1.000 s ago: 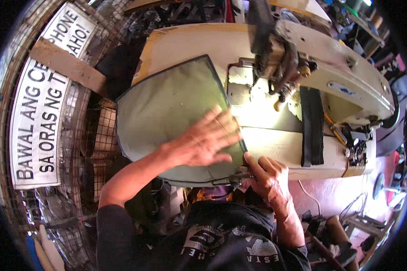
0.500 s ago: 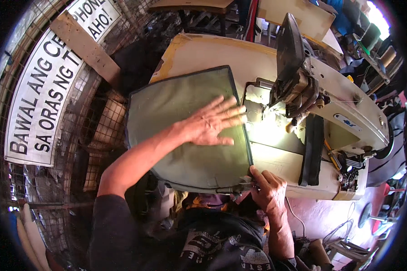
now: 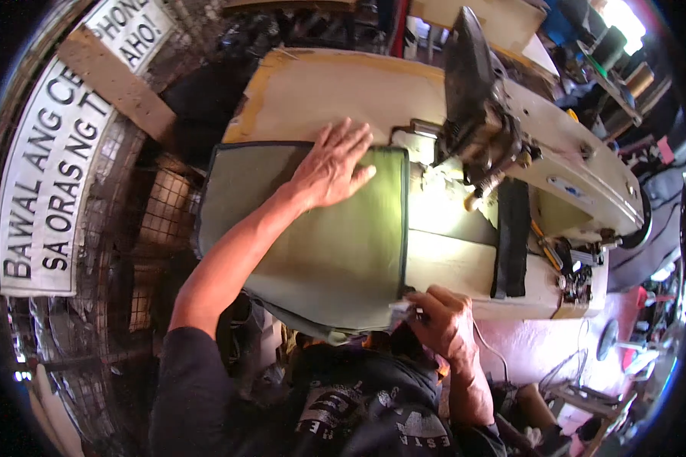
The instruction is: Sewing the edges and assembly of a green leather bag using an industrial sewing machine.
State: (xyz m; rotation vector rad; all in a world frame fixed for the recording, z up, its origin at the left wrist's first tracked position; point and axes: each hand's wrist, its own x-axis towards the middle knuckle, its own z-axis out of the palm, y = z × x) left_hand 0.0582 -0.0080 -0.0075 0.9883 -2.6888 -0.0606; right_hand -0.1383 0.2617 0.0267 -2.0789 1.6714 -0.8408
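My left hand, fingers spread, presses flat on the far edge of the olive-green fabric panel with dark piped border, which lies on the worn cream sewing table, left of the cream industrial sewing machine. My right hand pinches the panel's near right corner at the table's front edge. A black strap lies over the machine bed.

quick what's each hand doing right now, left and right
Left hand: open, fingers spread, palm flat on the far end of the olive green fabric panel.
Right hand: closed, pinching the panel's near right corner at the sewing table edge.
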